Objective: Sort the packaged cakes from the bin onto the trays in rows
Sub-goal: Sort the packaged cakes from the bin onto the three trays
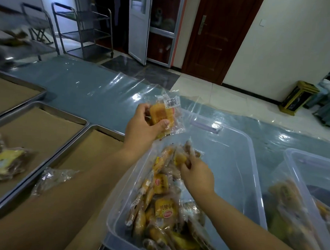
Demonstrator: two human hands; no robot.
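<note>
At the lower left of the frame, the middle tray (53, 108) carried a small stack of cakes (5, 161) that looked heaped rather than rowed. I judged that adding to it blindly would spoil the rows. Just right of it, a crinkled packet (54, 178) lay in the near tray (103, 128) close against its left rim. Its contents were too blurred to read, and a careless placement could have landed on top of it.

Near the centre, my left hand (141, 127) was raised above the table with thumb and fingers clamped on a packaged cake (160, 115). It gripped one end, and the loose wrapper stuck out toward the upper right. The film looked slippery, so I thought a quick swing toward the trays might let the cake slide out, while a hard squeeze might crush it.

Below and right of that, the bin (243, 166) held a heap of cakes (162, 206) piled against its left wall. My right hand (198, 175) was down in it, fingers curled round a second packet (179, 157) at the top of the heap. Neighbouring wrappers touched that packet, so lifting it could have dragged others up and spilled them over the rim.

At the far right, a second bin (300, 164) stood just beside the first. I saw a risk of mixing the two stocks.
</note>
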